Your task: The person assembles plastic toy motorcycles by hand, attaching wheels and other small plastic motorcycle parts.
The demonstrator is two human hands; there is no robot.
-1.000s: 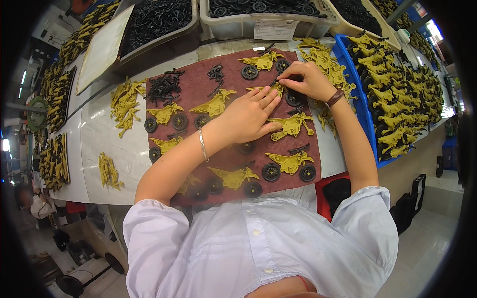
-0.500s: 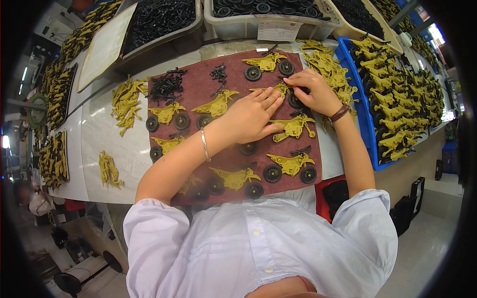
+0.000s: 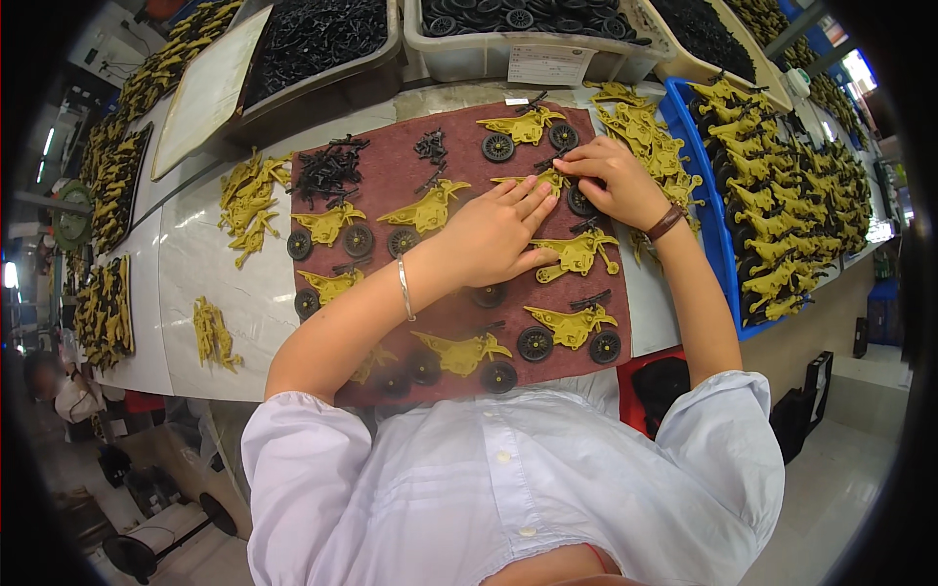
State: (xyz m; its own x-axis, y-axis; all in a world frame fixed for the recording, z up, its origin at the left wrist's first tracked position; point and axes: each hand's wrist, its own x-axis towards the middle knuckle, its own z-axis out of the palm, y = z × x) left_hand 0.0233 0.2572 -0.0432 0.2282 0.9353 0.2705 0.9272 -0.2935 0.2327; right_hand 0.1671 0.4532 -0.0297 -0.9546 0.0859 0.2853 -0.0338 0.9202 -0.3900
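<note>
A yellow toy motorcycle body [image 3: 555, 181] lies toward the far right of a dark red cloth [image 3: 449, 313], partly covered by my fingers. My left hand [image 3: 493, 232] rests on it with outstretched fingertips, the thumb spread toward a yellow body [image 3: 576, 252] nearer me. My right hand [image 3: 616, 181] is closed in a pinch at the front end of the same toy, on a small black handlebar piece [image 3: 559, 163]. A black wheel [image 3: 579, 201] shows just under that hand. Beyond both hands sits a yellow motorcycle [image 3: 521, 125] with two black wheels.
More yellow bodies, wheels and handlebars are laid out on the cloth, with a black parts heap [image 3: 330, 174] at its far left. Loose yellow bodies [image 3: 650, 137] lie beside a blue tray [image 3: 705, 186] of toys. Bins of black wheels [image 3: 532, 44] and small parts stand behind.
Both hands stay almost in place on the same toy. My right fingers have shifted very slightly at its front end; the view has moved a little.
</note>
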